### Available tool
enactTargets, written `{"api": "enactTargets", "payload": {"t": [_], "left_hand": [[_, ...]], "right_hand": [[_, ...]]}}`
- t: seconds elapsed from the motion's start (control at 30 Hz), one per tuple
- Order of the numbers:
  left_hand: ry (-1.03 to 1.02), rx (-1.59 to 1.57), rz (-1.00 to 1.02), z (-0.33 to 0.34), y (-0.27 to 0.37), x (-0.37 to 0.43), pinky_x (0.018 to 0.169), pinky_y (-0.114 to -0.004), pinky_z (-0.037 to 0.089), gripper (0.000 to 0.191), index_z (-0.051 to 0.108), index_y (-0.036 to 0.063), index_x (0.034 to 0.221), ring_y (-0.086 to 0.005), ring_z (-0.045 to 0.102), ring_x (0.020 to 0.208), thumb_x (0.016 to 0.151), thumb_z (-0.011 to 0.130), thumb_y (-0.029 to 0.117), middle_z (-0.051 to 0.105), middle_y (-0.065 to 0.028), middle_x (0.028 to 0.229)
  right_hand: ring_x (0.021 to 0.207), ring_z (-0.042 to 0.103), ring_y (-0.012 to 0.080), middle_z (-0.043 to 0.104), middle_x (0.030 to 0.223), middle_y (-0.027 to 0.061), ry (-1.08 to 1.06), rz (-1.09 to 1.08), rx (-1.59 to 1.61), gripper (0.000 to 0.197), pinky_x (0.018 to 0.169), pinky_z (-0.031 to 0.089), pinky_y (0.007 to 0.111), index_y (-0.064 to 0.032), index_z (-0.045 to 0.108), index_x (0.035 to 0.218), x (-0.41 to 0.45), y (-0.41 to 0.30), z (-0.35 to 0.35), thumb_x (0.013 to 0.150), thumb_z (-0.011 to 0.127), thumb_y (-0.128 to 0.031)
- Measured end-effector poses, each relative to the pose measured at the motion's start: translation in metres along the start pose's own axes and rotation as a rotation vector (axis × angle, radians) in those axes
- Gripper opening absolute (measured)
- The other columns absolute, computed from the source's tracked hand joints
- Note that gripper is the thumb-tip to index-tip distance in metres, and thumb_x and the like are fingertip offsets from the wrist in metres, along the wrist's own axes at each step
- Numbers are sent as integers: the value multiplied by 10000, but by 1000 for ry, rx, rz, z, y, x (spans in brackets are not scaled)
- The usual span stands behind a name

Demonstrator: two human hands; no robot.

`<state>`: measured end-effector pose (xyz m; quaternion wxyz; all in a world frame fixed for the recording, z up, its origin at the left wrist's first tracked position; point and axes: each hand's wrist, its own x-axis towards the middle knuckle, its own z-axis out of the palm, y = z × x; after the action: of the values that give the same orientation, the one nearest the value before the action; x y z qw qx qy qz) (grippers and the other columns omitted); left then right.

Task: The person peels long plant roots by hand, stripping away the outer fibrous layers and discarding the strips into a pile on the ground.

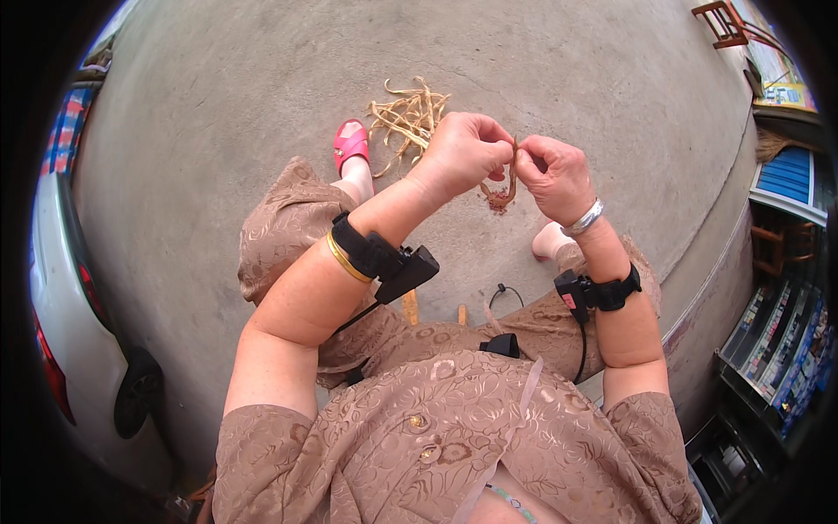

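Note:
A long, dried brown bean pod (512, 186) hangs in a curve between my two hands. The fingertips of my left hand (466, 150) pinch it near its upper end. Right beside them, my right hand (555, 173) grips the same end between thumb and forefinger. Below the pod, a small heap of reddish beans (499, 202) lies on the concrete floor, partly covered by the pod in this view. A tangled pile of pale dried pods (409, 114) is on the floor past my left hand, which hides its near right part.
A pink sandal (351, 145) is on my left foot, close to the pile. At the left stands a white car (72, 308). To the right are a wooden chair (723, 26), a raised concrete edge (710, 314) and a display rack (772, 347) with small goods.

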<state>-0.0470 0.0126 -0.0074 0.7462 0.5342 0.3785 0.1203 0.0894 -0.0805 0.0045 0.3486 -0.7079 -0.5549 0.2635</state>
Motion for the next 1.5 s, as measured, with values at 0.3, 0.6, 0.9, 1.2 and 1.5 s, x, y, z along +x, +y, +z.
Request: {"api": "enactTargets", "payload": {"t": [0.3,0.6,0.9,1.2,1.5], "left_hand": [[-115,-235,-42,-11,4,-1,625,-273,547,140,618,-24,885,-107,600,631,805,626,91,625,-55,747],[-46,-7,109,-5,-6,2,632,-235,503,152,611,15,923,-82,585,715,805,650,103,629,-32,830],[16,-12,21,-3,-7,2,571,-221,500,120,608,22,888,-77,584,692,802,658,89,618,-18,793],[-31,-52,-78,-5,2,-1,562,-232,518,126,603,-1,850,-88,587,637,798,669,93,609,-30,739],[-86,-204,-172,-11,2,-2,552,-247,539,127,603,-3,838,-111,599,607,799,674,95,616,-51,723]], "right_hand": [[527,520,46,565,631,-15,-120,239,442,160,480,426,207,-14,633,836,-1,5,-1,882,545,-140],[549,513,38,578,682,-13,-102,253,516,192,496,426,188,-27,607,835,0,9,3,925,499,-158],[589,544,73,590,681,25,12,93,204,104,536,454,222,-27,585,832,1,3,1,842,614,-126],[608,552,74,594,723,23,30,55,280,108,543,459,209,-28,593,860,2,3,0,791,673,-52],[687,636,196,630,827,82,160,-484,-39,150,589,521,278,-21,651,895,7,-2,-3,754,650,28]]}}
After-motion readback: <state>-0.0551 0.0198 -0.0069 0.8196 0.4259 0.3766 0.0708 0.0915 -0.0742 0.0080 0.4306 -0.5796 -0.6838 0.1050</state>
